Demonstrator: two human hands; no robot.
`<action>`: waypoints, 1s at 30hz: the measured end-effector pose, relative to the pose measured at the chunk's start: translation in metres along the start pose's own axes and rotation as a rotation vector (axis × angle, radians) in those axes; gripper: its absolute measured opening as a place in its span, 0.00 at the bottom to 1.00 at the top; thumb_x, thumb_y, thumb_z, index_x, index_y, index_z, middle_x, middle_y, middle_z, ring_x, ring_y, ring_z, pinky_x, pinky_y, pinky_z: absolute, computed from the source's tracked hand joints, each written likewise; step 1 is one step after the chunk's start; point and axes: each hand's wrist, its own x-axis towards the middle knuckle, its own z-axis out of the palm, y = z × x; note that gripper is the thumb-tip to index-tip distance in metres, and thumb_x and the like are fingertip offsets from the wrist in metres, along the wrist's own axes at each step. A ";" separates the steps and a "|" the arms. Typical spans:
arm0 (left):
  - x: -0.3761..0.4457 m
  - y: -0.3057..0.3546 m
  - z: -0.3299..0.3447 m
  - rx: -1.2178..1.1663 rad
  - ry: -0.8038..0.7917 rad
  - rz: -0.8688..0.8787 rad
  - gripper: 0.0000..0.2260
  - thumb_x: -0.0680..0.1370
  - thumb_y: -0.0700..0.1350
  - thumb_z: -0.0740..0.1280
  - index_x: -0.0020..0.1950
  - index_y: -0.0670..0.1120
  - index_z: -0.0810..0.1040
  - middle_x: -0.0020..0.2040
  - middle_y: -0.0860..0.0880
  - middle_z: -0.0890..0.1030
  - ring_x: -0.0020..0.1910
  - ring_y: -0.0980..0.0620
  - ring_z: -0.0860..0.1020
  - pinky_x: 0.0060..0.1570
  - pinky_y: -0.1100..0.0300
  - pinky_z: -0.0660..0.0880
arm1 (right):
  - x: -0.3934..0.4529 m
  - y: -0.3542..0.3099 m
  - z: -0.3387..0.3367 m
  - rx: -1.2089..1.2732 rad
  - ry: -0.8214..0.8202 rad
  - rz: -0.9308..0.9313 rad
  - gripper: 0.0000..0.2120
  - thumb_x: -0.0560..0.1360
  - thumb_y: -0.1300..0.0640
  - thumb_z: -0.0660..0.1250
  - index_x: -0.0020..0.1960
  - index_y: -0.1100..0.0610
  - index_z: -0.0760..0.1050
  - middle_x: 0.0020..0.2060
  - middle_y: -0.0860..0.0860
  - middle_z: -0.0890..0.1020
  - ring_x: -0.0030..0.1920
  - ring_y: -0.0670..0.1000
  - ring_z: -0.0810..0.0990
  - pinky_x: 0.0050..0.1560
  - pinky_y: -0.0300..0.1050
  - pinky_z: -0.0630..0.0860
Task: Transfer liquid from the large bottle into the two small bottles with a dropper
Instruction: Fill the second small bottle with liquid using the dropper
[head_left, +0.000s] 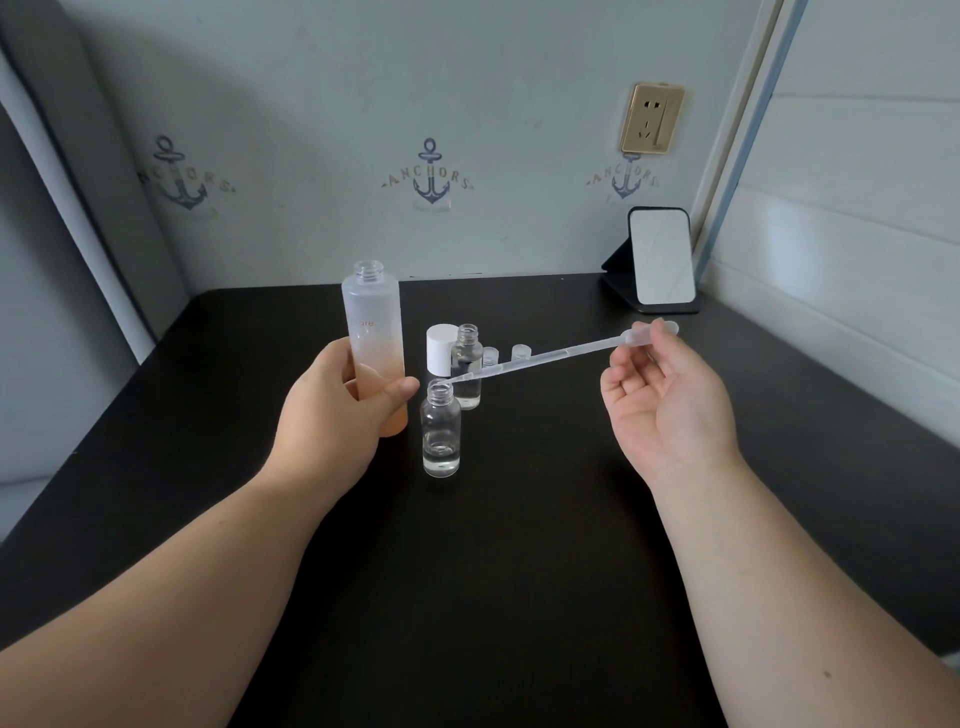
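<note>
Pale wallpaper printed with anchors backs my dark table (519, 571), and a small mirror (662, 257) stands at its far right corner. My left hand (337, 410) is wrapped around the lower part of the large bottle (373, 332), open at the neck, upright near the table's middle. My right hand (660, 400) pinches the bulb end of the dropper (545, 356) between thumb and fingertips, the other fingers loosely curled, palm turned up. The dropper slants down to the left, its tip at the mouth of the near small bottle (441, 431), which has a shallow layer of clear liquid at the bottom. The far small bottle (467, 364) stands just behind it, with a white cap (440, 349) beside it and two small clear caps (506, 355) farther back.

I judge the dropper to be feather-light and soft: the bulb gives under the slightest squeeze, so I should hold it by the bulb alone and press gently. The thin stem will likely flex if it catches the rim. The small bottles look like glass, light enough to tip from a nudge.
</note>
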 end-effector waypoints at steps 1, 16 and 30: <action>0.000 0.000 0.000 -0.002 -0.007 -0.002 0.19 0.74 0.56 0.75 0.61 0.61 0.71 0.47 0.65 0.78 0.46 0.65 0.77 0.39 0.69 0.69 | 0.000 0.000 0.000 -0.007 -0.005 -0.001 0.08 0.77 0.58 0.72 0.40 0.59 0.83 0.38 0.52 0.84 0.35 0.48 0.81 0.37 0.39 0.77; -0.022 0.015 -0.024 -0.129 0.191 0.025 0.14 0.75 0.38 0.68 0.49 0.59 0.77 0.46 0.57 0.79 0.44 0.56 0.79 0.40 0.62 0.73 | 0.000 0.000 -0.002 -0.040 -0.029 0.008 0.09 0.77 0.56 0.72 0.40 0.58 0.86 0.38 0.51 0.84 0.35 0.48 0.81 0.38 0.39 0.76; -0.037 0.023 -0.012 0.172 -0.364 0.231 0.18 0.73 0.48 0.75 0.59 0.61 0.74 0.45 0.71 0.78 0.40 0.59 0.80 0.38 0.71 0.74 | 0.000 -0.002 -0.002 -0.033 -0.023 0.009 0.09 0.77 0.56 0.72 0.41 0.59 0.86 0.38 0.52 0.84 0.35 0.49 0.80 0.38 0.39 0.76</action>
